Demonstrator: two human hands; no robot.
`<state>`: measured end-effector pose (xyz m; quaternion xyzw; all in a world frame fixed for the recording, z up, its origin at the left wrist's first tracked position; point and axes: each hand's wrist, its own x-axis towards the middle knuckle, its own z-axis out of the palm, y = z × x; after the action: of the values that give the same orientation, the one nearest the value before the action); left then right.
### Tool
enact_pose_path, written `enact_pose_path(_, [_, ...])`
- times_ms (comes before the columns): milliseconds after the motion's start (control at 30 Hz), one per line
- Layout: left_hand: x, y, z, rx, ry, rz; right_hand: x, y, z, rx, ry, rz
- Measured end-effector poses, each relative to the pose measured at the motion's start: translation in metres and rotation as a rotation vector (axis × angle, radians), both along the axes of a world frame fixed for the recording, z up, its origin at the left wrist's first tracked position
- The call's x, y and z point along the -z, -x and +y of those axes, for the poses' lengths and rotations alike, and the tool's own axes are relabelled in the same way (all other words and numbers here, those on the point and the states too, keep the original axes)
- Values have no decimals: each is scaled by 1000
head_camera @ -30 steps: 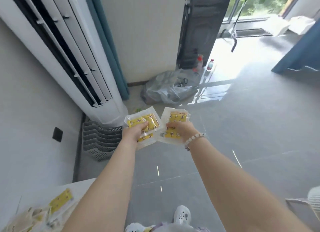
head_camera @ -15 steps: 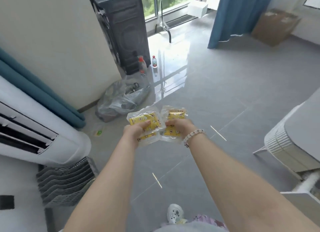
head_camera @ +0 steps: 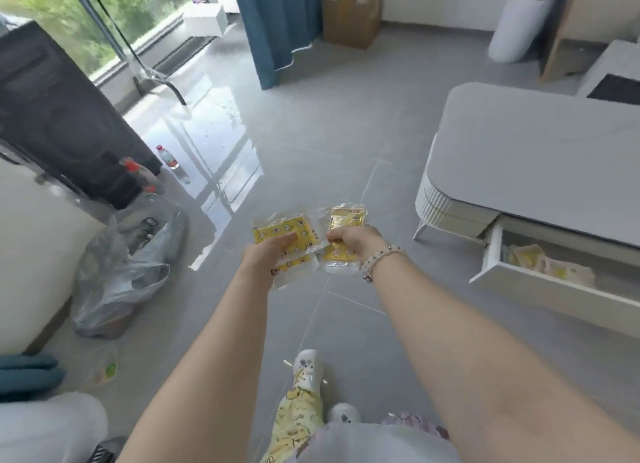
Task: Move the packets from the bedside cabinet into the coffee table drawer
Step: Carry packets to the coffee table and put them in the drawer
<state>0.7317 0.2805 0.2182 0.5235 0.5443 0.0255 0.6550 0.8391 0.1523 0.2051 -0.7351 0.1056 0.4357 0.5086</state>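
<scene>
Head view: left hand (head_camera: 266, 255) grips a stack of yellow packets (head_camera: 277, 228) and right hand (head_camera: 349, 239) grips a second stack (head_camera: 346, 216). The stacks are side by side above the grey floor (head_camera: 311, 133), mid-scene. Open drawer (head_camera: 554, 291) at near right holds more packets (head_camera: 550, 268), well apart from both hands.

Clear, yellow-printed packets (head_camera: 282, 232) fan out from the left hand (head_camera: 268, 256); another bunch (head_camera: 346, 217) sits gripped in the right hand (head_camera: 349, 239). Off to its right the white drawer (head_camera: 554, 291) stands open.
</scene>
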Motion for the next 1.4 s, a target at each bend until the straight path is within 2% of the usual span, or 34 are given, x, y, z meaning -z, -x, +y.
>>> enact_pose_path(300, [8,-88,-14,274,13,62,6,-61,-44,166,31,30])
enact_pose_path(667, [-2,-204,-45,610,10,16,-10,-108,-85,448,26,1])
enact_pose_path(1067, [10,-277,-167,1025,65,22,-6,-100,-200,997,5,-11])
enact_pose_path(1400, [19,-311,-269,1143,23,70,6,-116,-293,1194,-69,-22])
